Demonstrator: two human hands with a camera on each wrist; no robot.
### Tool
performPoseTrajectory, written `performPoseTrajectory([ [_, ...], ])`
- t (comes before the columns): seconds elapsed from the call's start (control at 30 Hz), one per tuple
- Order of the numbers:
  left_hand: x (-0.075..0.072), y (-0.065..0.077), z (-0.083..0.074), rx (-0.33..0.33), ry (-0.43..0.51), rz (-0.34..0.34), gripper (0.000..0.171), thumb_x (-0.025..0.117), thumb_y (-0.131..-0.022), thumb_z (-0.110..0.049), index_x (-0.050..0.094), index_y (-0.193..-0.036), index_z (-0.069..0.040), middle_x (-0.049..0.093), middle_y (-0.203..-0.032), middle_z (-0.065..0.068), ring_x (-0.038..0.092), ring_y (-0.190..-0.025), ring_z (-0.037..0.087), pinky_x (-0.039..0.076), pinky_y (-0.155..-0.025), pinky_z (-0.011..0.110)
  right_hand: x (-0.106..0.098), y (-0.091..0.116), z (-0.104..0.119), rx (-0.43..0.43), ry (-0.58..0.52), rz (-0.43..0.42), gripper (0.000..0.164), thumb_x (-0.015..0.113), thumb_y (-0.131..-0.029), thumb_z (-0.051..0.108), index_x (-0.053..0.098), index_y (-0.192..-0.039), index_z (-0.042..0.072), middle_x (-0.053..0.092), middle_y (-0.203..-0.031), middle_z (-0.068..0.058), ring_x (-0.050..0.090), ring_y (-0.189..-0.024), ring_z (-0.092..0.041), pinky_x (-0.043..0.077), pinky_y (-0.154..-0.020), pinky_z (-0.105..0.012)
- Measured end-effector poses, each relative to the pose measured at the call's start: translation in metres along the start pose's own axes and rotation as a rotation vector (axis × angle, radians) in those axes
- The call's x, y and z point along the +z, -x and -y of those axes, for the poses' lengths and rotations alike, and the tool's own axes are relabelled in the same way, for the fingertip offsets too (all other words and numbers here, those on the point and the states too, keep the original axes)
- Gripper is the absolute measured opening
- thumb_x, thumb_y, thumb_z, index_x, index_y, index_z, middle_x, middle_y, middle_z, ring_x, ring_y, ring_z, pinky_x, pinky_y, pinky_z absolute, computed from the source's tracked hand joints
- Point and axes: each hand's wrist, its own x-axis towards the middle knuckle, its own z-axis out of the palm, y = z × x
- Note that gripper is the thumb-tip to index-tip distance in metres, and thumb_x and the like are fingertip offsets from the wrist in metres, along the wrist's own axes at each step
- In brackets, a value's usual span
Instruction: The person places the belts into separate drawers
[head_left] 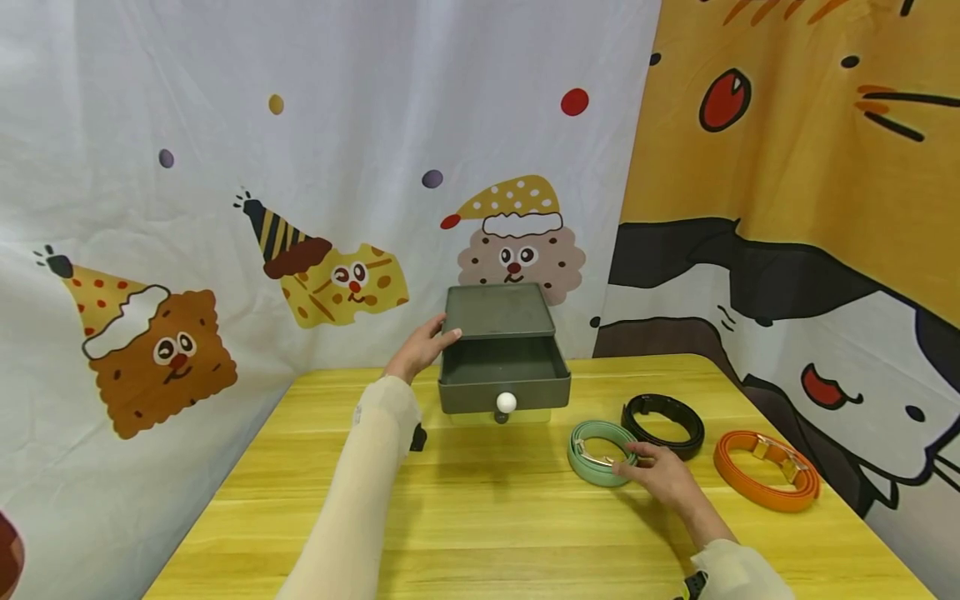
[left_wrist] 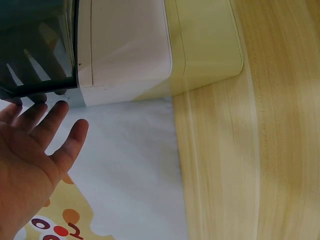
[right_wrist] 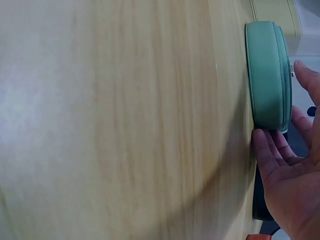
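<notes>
A small drawer box (head_left: 504, 310) stands at the back of the table, its dark grey-green upper drawer (head_left: 480, 398) pulled out and showing a white round knob (head_left: 507, 403). My left hand (head_left: 422, 346) rests against the box's upper left side with spread fingers. In the left wrist view, pink and yellow tiers (left_wrist: 127, 47) show below the dark one. A rolled mint-green belt (head_left: 581, 467) with a metal buckle lies right of the box. My right hand (head_left: 663, 477) is at its right edge, fingertips against the outside and thumb over the near rim, not closed round it.
Behind the green belt lies a rolled black belt (head_left: 693, 450). A rolled orange belt (head_left: 772, 498) with a gold-coloured buckle lies farther right. The wooden table (head_left: 480, 533) ends at a printed cloth backdrop (head_left: 360, 100) behind the box.
</notes>
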Motion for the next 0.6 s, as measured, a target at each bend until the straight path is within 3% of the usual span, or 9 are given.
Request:
performPoseTrajectory([
  [0.27, 0.0, -0.001, 0.0, 0.004, 0.0, -0.003, 0.076, 0.053, -0.101, -0.048, 0.016, -0.161, -0.021, 0.014, -0.165, 0.008, 0.016, -0.15, 0.027, 0.021, -0.118, 0.05, 0.003, 0.0, -0.003, -0.044, -0.035, 0.015, 0.072, 0.082, -0.083, 0.034, 0.055, -0.135, -0.007, 0.057, -0.129, -0.031, 0.059, -0.114, -0.044, 0.052, -0.089, -0.054],
  [0.5, -0.001, -0.001, 0.0, -0.007, 0.001, 0.004, 0.075, 0.052, -0.102, -0.046, 0.015, -0.161, -0.02, 0.013, -0.165, 0.008, 0.015, -0.15, 0.028, 0.021, -0.118, 0.051, 0.009, 0.001, -0.004, -0.065, 0.015, -0.016, 0.069, 0.086, -0.079, 0.032, 0.06, -0.132, -0.003, 0.042, -0.131, -0.033, 0.059, -0.111, -0.043, 0.054, -0.086, -0.048],
  [0.6, 0.0, -0.001, 0.0, -0.006, -0.003, 0.002, 0.075, 0.052, -0.102, -0.048, 0.016, -0.161, -0.021, 0.014, -0.165, 0.007, 0.017, -0.15, 0.028, 0.022, -0.118, 0.051, 0.012, 0.001, -0.004, -0.094, 0.048, -0.035, 0.068, 0.087, -0.076, 0.033, 0.062, -0.129, -0.002, 0.046, -0.126, -0.03, 0.059, -0.108, -0.04, 0.053, -0.088, -0.048],
])
